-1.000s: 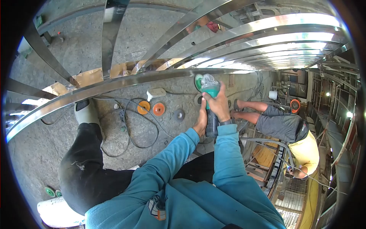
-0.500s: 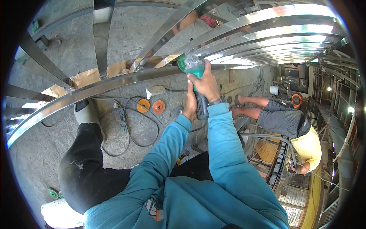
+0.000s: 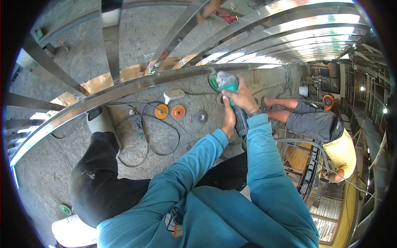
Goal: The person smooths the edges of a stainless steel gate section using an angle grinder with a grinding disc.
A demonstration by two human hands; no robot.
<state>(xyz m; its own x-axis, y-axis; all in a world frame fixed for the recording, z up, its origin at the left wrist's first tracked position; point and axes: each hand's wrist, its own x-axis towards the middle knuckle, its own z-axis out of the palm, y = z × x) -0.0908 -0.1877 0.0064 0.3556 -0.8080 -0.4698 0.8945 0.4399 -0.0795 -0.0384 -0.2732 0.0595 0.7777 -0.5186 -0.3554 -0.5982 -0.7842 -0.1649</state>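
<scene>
Head view: a looped cable (image 3: 179, 136) and discs (image 3: 178, 112) lie near the grinder (image 3: 229, 85).

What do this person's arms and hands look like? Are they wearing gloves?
No gloves: the left hand and right hand are both bare. The left sleeve and right sleeve are long, blue-green and creased, reaching the wrists. A dark band circles the right wrist.

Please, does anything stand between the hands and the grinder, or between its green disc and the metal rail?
Nothing visible does. The left hand and right hand grip the grinder directly, and no object shows between its green disc and the metal rail. The loose orange disc lies aside on the floor.
</scene>
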